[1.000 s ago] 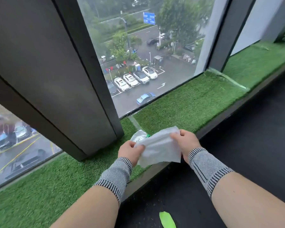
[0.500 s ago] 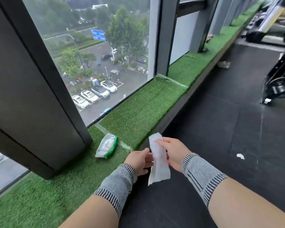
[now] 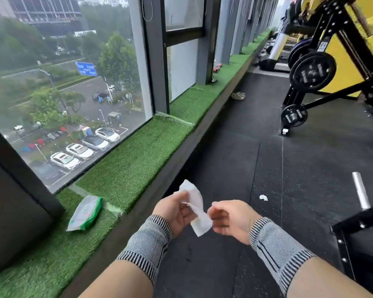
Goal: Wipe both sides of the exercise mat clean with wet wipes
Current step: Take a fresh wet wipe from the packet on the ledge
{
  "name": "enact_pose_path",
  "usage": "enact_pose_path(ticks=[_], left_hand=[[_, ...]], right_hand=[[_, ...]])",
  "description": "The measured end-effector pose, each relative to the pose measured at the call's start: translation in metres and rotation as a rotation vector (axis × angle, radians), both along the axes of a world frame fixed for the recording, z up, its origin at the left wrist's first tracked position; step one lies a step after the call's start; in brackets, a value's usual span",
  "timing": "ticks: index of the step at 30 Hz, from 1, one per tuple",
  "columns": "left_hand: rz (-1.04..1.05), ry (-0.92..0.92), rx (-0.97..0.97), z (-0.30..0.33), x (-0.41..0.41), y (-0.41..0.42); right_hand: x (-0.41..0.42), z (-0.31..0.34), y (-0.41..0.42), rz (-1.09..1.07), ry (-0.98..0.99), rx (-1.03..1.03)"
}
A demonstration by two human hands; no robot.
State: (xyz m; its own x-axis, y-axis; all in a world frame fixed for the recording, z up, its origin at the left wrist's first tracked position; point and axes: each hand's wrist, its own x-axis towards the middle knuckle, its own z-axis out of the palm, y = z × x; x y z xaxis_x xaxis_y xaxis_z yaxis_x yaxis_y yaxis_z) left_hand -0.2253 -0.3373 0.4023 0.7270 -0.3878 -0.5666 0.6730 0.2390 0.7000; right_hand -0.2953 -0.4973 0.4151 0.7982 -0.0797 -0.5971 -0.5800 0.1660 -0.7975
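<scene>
The left hand (image 3: 177,211) pinched the upper part of a wipe (image 3: 195,208) between thumb and fingers. The right hand (image 3: 229,219) sat just beside the wipe's lower end, fingers loosely curled; whether it touched the wipe could not be told.

Change over the last second: the wipe had been held spread flat between both hands above the pack (image 3: 85,212); it then hung as a narrow folded strip, and was now crumpled and twisted, held mainly by the left hand. The view had swung from the window ledge (image 3: 138,160) toward the gym floor (image 3: 235,147).

The pack lay on the turf ledge, left of the left hand and apart from it. The exercise mat was not visible in this view. A scrap of paper (image 3: 263,197) lay on the floor beyond the right hand.

Judgement: a wipe was drawn and being readied; wiping not yet begun. The mat must be reached next.
</scene>
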Motion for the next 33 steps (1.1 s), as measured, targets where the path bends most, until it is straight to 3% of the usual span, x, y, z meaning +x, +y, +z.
enact_pose_path(ticks=[2,4,7,11,18,25,29,31,33], left_hand=[[0.024,-0.03,-0.002,0.008,-0.013,-0.025],[0.04,-0.033,-0.04,0.016,-0.029,-0.052],[-0.032,-0.086,-0.027,0.027,-0.053,-0.089],[-0.035,-0.193,0.052,0.033,-0.07,-0.119],[-0.033,-0.16,0.19,0.029,-0.063,-0.126],[-0.037,-0.318,0.008,0.037,-0.028,-0.125],[-0.236,-0.495,0.274,0.038,-0.012,-0.116],[-0.252,-0.543,0.345,0.037,-0.003,-0.116],[-0.234,-0.565,0.386,0.034,0.006,-0.115]], right_hand=[[-0.015,-0.009,-0.031,-0.176,0.049,-0.09],[-0.031,-0.016,-0.062,-0.177,0.121,-0.157],[-0.046,-0.023,-0.098,-0.125,0.142,0.002],[-0.052,-0.015,-0.128,-0.195,0.006,0.24],[-0.044,-0.005,-0.157,-0.238,-0.135,0.086],[-0.019,0.027,-0.169,-0.195,-0.32,0.188],[-0.004,0.036,-0.169,-0.09,-0.322,-0.085],[0.003,0.03,-0.164,-0.082,-0.324,-0.27],[0.013,0.025,-0.16,-0.138,-0.342,-0.326]])
